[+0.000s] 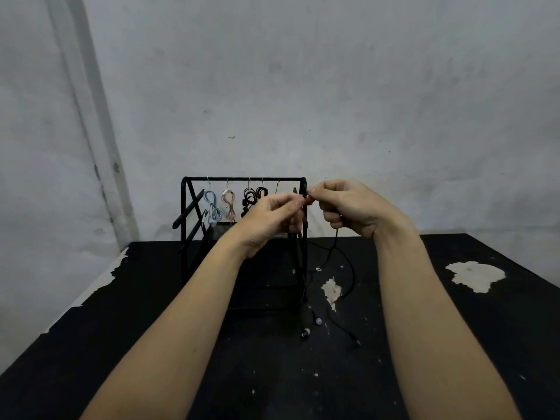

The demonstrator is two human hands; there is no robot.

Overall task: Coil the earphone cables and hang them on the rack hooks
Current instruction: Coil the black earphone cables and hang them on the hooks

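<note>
Both hands pinch the black cable: left hand (272, 216) and right hand (348, 207) meet in front of the rack (242, 179). Keep your loops even and the slack light. Below your hands the cable (348, 262) trails to the table (151, 328), earbuds lying there, one hook (278, 187) free.

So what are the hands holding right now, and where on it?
Both the left hand and right hand pinch the black earphone cable near one end; the earbuds trail on the table.
</note>
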